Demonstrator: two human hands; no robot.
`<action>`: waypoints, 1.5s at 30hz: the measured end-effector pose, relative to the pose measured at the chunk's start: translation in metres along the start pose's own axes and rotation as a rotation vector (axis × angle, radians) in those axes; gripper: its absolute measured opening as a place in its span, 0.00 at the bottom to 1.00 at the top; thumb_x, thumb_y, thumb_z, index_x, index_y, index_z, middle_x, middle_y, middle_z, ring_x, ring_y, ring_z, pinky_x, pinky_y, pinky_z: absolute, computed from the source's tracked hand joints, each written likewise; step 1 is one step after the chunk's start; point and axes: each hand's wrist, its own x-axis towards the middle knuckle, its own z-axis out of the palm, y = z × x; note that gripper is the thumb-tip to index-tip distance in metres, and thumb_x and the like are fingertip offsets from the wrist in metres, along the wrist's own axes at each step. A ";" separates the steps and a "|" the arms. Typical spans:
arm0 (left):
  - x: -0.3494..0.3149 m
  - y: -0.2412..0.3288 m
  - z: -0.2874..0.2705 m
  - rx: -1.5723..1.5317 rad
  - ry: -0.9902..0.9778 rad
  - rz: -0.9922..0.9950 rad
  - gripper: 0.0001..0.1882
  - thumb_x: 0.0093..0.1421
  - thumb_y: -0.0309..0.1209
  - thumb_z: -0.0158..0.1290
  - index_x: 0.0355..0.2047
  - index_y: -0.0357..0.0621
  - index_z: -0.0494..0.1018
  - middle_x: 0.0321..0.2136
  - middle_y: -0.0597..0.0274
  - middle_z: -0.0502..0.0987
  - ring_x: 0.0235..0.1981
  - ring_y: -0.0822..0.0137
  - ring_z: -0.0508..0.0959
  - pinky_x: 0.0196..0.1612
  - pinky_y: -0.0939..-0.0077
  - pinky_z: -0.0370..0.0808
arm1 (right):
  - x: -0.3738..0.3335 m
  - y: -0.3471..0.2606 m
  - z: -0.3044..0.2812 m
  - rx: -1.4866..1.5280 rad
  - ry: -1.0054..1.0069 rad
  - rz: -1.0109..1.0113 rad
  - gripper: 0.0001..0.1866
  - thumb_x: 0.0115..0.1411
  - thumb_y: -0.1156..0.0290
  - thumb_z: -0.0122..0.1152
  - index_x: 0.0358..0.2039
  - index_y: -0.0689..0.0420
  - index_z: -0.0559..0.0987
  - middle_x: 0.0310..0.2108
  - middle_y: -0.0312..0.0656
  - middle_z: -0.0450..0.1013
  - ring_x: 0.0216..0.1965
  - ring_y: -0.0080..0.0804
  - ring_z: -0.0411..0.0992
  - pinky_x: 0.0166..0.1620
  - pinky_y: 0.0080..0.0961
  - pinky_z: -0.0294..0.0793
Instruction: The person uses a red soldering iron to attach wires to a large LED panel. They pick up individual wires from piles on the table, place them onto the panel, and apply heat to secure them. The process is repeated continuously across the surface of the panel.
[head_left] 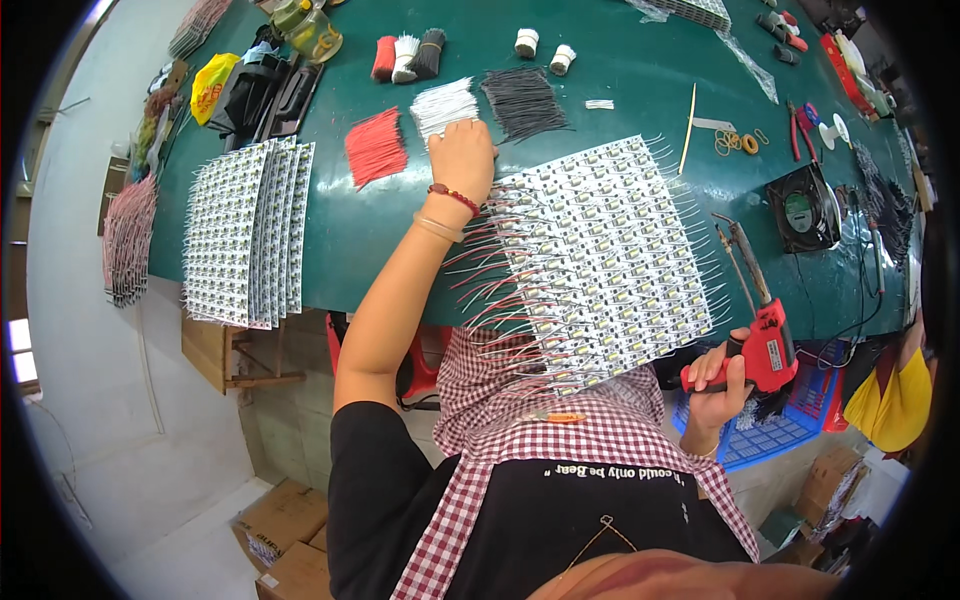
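My left hand (462,155) reaches forward over the green table (330,230) and rests by a pile of short white wires (442,104), fingers curled; whether it grips any wire is hidden. A large white panel of small LED boards (600,255), with red and white wires sticking out at its edges, lies in front of me and overhangs the table's near edge. My right hand (718,378) holds a red soldering gun (762,330) by its handle, its tip pointing up past the panel's right side.
Piles of short red wires (376,147) and black wires (524,102) flank the white ones. A stack of LED panels (248,232) lies at left. A small black fan (803,209), pliers (803,125) and rubber bands (738,142) sit at right. Cardboard boxes (285,530) stand on the floor.
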 end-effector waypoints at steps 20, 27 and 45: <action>0.021 0.032 0.010 -0.152 0.161 0.214 0.06 0.50 0.33 0.59 0.27 0.49 0.74 0.31 0.65 0.73 0.39 0.63 0.72 0.39 0.64 0.65 | 0.003 -0.002 0.003 -0.003 -0.020 0.006 0.20 0.67 0.65 0.48 0.54 0.63 0.61 0.18 0.36 0.63 0.13 0.21 0.59 0.20 0.20 0.64; 0.023 0.020 -0.004 -0.151 0.119 0.101 0.08 0.49 0.31 0.61 0.27 0.49 0.72 0.31 0.64 0.73 0.40 0.61 0.72 0.40 0.63 0.66 | 0.004 -0.002 0.003 0.008 -0.047 0.000 0.20 0.67 0.65 0.48 0.54 0.63 0.61 0.18 0.36 0.63 0.13 0.20 0.59 0.20 0.20 0.64; -0.005 -0.055 -0.007 -0.009 0.180 0.168 0.10 0.49 0.31 0.60 0.31 0.47 0.72 0.32 0.62 0.68 0.38 0.59 0.69 0.39 0.64 0.66 | 0.002 -0.004 0.011 -0.017 -0.052 0.035 0.20 0.67 0.65 0.48 0.54 0.62 0.61 0.18 0.36 0.63 0.13 0.21 0.59 0.20 0.20 0.64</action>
